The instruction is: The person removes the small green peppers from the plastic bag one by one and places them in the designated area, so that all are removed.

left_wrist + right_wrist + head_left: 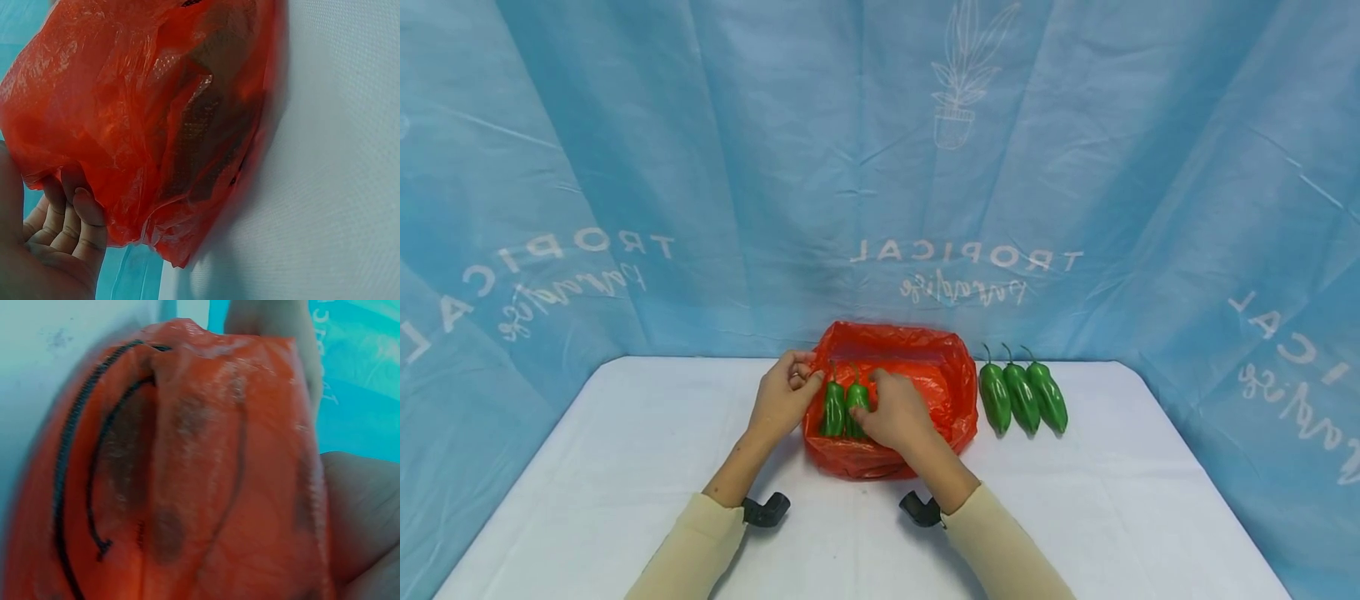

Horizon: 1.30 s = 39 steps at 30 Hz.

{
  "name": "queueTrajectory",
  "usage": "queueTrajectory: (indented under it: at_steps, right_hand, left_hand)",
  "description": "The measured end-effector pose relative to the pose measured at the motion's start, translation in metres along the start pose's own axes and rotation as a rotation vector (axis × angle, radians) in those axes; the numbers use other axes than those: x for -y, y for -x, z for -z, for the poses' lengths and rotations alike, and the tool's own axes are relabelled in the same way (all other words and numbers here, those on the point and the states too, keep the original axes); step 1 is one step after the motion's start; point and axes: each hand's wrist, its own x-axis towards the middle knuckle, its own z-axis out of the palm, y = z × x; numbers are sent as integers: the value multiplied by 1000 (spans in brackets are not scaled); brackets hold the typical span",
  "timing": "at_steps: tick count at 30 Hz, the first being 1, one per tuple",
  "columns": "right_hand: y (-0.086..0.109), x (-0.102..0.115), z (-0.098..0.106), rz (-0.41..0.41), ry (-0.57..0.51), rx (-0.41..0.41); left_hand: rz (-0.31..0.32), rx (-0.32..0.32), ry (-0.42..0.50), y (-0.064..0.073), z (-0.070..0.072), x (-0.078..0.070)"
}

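From where I stand, the person's left hand [781, 396] has its fingers curled on the left rim of the red plastic bag [868, 462], which gapes wide near the back edge of the white-covered table [1120, 492]. The right hand [897, 408] reaches over the front rim, thumb and fingers around a green pepper [857, 402]. Just left of it inside lies a second pepper [833, 410], leaving the bag's right half as room. Three more peppers [1022, 398] line up just beyond the right rim, stems toward the blue curtain [775, 167].

Blue printed curtains [775, 167], white table [625, 467]
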Motion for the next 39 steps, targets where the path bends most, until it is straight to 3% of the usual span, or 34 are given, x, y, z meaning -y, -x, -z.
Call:
queueTrajectory:
  at_steps: [39]
  right_hand:
    - [-5, -3, -21, -15, -23, 1]
  left_hand:
    - [7, 28, -5, 0, -1, -1]
